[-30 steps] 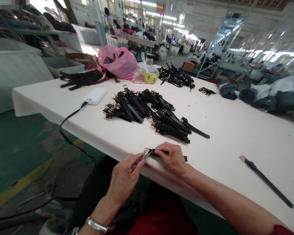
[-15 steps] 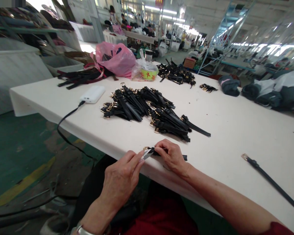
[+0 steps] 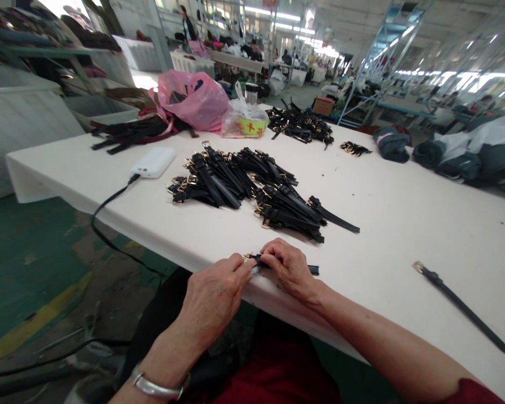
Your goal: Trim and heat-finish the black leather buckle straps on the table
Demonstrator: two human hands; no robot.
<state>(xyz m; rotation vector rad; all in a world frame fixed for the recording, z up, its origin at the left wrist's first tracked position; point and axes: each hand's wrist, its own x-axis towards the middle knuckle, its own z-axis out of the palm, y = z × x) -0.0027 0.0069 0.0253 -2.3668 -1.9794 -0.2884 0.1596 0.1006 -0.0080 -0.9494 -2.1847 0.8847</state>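
Observation:
My right hand (image 3: 289, 268) pins a short black strap (image 3: 311, 270) with a gold buckle against the near edge of the white table (image 3: 404, 235). My left hand (image 3: 216, 292) grips a small metal tool whose tip meets the buckle end between both thumbs. A large pile of black straps with gold buckles (image 3: 252, 188) lies just beyond my hands. One long black strap (image 3: 458, 306) lies alone to the right.
A white power bank (image 3: 154, 163) with a black cable hanging off the table edge sits at left. A pink bag (image 3: 193, 98), a clear bag, a second strap pile (image 3: 301, 126) and folded dark garments (image 3: 458, 157) sit farther back. Other people work in the distance.
My left hand has closed in on the buckle, so the tool is now mostly hidden between my fingers. The view has shifted slightly.

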